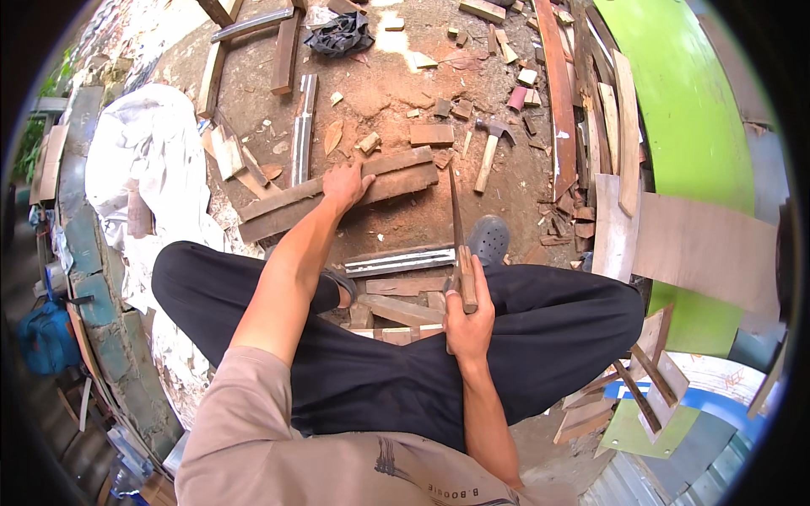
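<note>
Black trousers (380, 371) fill the lap nearest the lens. Beyond them, at about eleven o'clock from the knees, the long plank (278, 211) lies on the dirt, its long axis running eight to two o'clock; the left hand (344, 185) presses down on its middle, fingers curled over the far edge. Right hand (468, 316) is wrapped tight around the machete (456, 228) (blade pointing twelve o'clock), which lies at three o'clock from the plank. A hammer (489, 152) lies beyond at one o'clock.
</note>
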A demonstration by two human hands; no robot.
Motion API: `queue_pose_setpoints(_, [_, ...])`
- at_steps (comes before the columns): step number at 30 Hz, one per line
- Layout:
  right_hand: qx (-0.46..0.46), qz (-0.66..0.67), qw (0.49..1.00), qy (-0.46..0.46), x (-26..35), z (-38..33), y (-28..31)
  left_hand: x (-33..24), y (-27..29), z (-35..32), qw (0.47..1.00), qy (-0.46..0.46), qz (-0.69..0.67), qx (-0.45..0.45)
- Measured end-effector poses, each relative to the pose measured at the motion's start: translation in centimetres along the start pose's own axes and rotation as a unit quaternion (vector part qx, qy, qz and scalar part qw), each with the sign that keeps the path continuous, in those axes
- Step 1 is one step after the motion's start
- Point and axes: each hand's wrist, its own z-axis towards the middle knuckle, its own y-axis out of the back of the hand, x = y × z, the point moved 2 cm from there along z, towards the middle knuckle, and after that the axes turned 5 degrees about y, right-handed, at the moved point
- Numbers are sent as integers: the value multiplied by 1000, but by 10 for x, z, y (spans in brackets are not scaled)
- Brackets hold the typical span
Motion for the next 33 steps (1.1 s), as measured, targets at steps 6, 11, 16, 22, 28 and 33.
queue_pose_setpoints(6, [-37, 34, 997, -62, 5, 11, -3, 2, -22, 3, 998, -18, 10, -57])
queue_pose_setpoints(11, [-61, 40, 993, -88, 1, 10, -5, 7, -65, -26, 957, -187, 18, -223])
queue_pose_setpoints(16, [-71, 57, 988, -125, 2, 9, -3, -17, -107, -86, 944, -330, -10, -19])
queue_pose_setpoints(22, [-77, 24, 993, -88, -9, 4, 0, -27, -147, -102, 961, -205, 93, 162])
queue_pose_setpoints(28, [-85, 78, 983, -145, 14, 1, 7, -22, -134, -96, 955, -250, 77, 139])
queue_pose_setpoints(33, [-129, 190, 968, -99, 37, 3, 15, -13, -87, -87, 961, -238, -46, 130])
